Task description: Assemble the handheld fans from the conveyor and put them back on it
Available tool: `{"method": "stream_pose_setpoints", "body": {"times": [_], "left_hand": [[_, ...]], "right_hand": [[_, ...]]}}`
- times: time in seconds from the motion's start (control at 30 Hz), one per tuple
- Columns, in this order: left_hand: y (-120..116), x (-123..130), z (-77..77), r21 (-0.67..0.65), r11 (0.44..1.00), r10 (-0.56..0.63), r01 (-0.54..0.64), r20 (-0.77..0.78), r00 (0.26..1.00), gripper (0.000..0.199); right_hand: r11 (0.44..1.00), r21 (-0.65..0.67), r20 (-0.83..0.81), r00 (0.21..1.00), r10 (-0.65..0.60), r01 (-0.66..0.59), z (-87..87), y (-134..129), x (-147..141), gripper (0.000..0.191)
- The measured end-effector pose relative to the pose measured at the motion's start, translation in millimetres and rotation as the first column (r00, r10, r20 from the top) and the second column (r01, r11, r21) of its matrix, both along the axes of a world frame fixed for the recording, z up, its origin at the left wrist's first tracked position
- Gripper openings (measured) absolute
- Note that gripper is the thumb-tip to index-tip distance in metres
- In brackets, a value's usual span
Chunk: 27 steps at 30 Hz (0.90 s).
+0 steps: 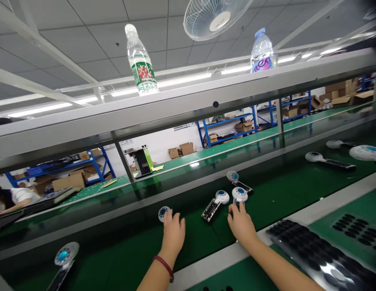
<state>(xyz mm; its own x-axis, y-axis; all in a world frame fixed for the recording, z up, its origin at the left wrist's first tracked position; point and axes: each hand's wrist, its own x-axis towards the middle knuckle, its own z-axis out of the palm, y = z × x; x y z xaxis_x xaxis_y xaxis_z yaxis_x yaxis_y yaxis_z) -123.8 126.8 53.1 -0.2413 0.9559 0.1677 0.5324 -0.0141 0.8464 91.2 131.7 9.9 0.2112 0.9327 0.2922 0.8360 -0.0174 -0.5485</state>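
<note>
My left hand (pixel 173 233) reaches over the belt, fingers apart, at a device with a white round head (pixel 164 214); the hand hides the rest of that device. With its fingertips, my right hand (pixel 242 224) grips the handle just below the white head of another device (pixel 240 194). Between my hands lies a similar device (pixel 221 197), its handle showing a bare circuit board (pixel 211 210). Just beyond my right hand is one more round-headed device (pixel 233 176). Each of these heads has a blue centre ringed by dark marks.
The green conveyor belt (pixel 115 254) carries more devices, one at left (pixel 66 254) and several at right (pixel 314 157). Black round pads in a plastic sheet (pixel 321 254) lie by my right forearm. Bottles (pixel 142 66) stand on the overhead shelf (pixel 181 97). A person (pixel 22 196) is at far left.
</note>
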Motion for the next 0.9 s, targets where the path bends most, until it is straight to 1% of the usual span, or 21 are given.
{"method": "stream_pose_setpoints", "body": {"times": [0.07, 0.13, 0.17, 0.2, 0.27, 0.3, 0.33, 0.37, 0.4, 0.43, 0.47, 0.5, 0.53, 0.57, 0.6, 0.67, 0.73, 0.77, 0.83, 0.9], "left_hand": [[-14, 26, 1.3, -0.018, 0.994, -0.101, 0.106, 0.168, 0.981, 0.03], [-31, 50, 5.0, -0.05, 0.982, -0.149, 0.182, 0.388, 0.909, 0.043], [-41, 60, 7.6, -0.057, 0.976, -0.156, 0.212, 0.496, 0.854, 0.05], [-51, 67, 10.3, -0.056, 0.974, -0.145, 0.219, 0.589, 0.795, 0.054], [-70, 74, 15.0, -0.085, 0.978, -0.071, 0.192, 0.726, 0.684, 0.056], [-78, 73, 16.2, -0.112, 0.981, -0.017, 0.162, 0.77, 0.638, 0.055], [-86, 70, 16.3, -0.147, 0.98, 0.04, 0.132, 0.801, 0.598, 0.054], [-92, 65, 15.2, -0.183, 0.978, 0.095, 0.102, 0.82, 0.564, 0.052], [-98, 59, 12.8, -0.214, 0.974, 0.143, 0.072, 0.831, 0.538, 0.05], [-104, 52, 9.3, -0.239, 0.97, 0.184, 0.04, 0.836, 0.518, 0.048], [-109, 45, 4.9, -0.26, 0.966, 0.219, 0.012, 0.834, 0.506, 0.046], [-114, 38, -0.1, -0.277, 0.961, 0.244, -0.011, 0.828, 0.505, 0.045], [-119, 32, -5.4, -0.288, 0.957, 0.262, -0.03, 0.818, 0.513, 0.044], [-125, 26, -10.7, -0.294, 0.955, 0.273, -0.045, 0.804, 0.528, 0.042], [-130, 21, -15.6, -0.298, 0.953, 0.277, -0.053, 0.787, 0.552, 0.041], [-141, 12, -24.2, -0.299, 0.952, 0.272, -0.058, 0.75, 0.603, 0.041], [-151, 6, -30.7, -0.297, 0.954, 0.258, -0.048, 0.725, 0.639, 0.044], [-157, 3, -33.4, -0.297, 0.954, 0.251, -0.041, 0.718, 0.649, 0.046], [-171, -1, -37.9, -0.309, 0.951, 0.23, 0.001, 0.708, 0.668, 0.053], [-189, -5, -40.6, -0.341, 0.938, 0.199, 0.063, 0.679, 0.706, 0.056]], "right_hand": [[0.994, 0.056, 0.005, 0.996, 0.093, -0.093, 14.0, -21, -7, 0.017], [0.964, 0.103, 0.033, 0.97, 0.241, -0.243, 29.6, -49, -17, 0.017], [0.932, 0.123, 0.061, 0.94, 0.336, -0.342, 36.7, -64, -23, 0.016], [0.88, 0.136, 0.1, 0.89, 0.445, -0.455, 42.2, -80, -27, 0.016], [0.741, 0.138, 0.159, 0.753, 0.639, -0.658, 45.6, -108, -33, 0.018], [0.676, 0.128, 0.166, 0.688, 0.706, -0.725, 42.3, -120, -33, 0.024], [0.633, 0.111, 0.15, 0.643, 0.751, -0.766, 35.7, -130, -32, 0.033], [0.613, 0.085, 0.11, 0.619, 0.778, -0.786, 26.3, -138, -29, 0.045], [0.609, 0.046, 0.056, 0.611, 0.79, -0.792, 15.2, -145, -24, 0.054], [0.607, 0.009, 0.003, 0.607, 0.795, -0.795, 3.8, -151, -17, 0.057], [0.596, -0.029, -0.044, 0.596, 0.802, -0.803, -6.4, -157, -9, 0.055], [0.578, -0.066, -0.084, 0.581, 0.809, -0.814, -13.9, -161, -1, 0.051], [0.561, -0.104, -0.113, 0.57, 0.814, -0.822, -17.8, -165, 9, 0.046], [0.55, -0.143, -0.13, 0.566, 0.814, -0.823, -17.9, -168, 19, 0.043], [0.547, -0.186, -0.138, 0.573, 0.808, -0.816, -14.6, -170, 29, 0.043], [0.545, -0.283, -0.139, 0.596, 0.791, -0.789, -2.5, -174, 47, 0.047], [0.557, -0.363, -0.115, 0.629, 0.769, -0.747, 8.4, -176, 61, 0.047], [0.562, -0.39, -0.102, 0.641, 0.761, -0.73, 11.0, -176, 68, 0.048], [0.577, -0.415, -0.089, 0.663, 0.744, -0.703, 9.6, -176, 77, 0.049], [0.588, -0.414, -0.105, 0.678, 0.727, -0.694, 2.6, -174, 83, 0.05]]}}
